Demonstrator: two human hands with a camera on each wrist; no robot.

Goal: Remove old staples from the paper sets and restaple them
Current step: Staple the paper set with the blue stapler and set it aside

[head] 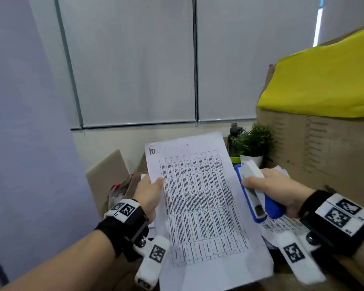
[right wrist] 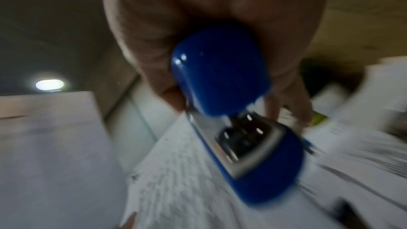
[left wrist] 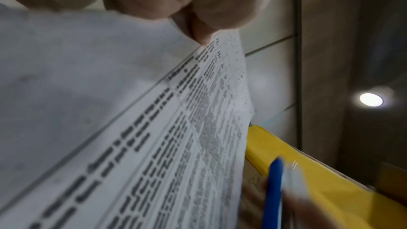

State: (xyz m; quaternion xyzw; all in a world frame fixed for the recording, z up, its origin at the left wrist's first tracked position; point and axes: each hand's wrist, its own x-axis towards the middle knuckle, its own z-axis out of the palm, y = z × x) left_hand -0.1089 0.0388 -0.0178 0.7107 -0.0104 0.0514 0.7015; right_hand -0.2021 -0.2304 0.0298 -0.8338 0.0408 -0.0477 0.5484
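Pinching the white printed paper set (head: 200,198) at its left edge, the left hand (head: 148,195) holds it raised above the tabletop. To its right, the right hand (head: 276,191) has its fingers clamped round the blue-and-white plastic stapler (head: 253,192), just beside the sheets. With only one edge pinched, the pages could fan or slip, so the new staple may land crooked.

paper set (head: 200,198), top left corner: handwritten "10" (the one legible mark)
printed table: too blurred to read
cardboard box (head: 315,143) print: illegible
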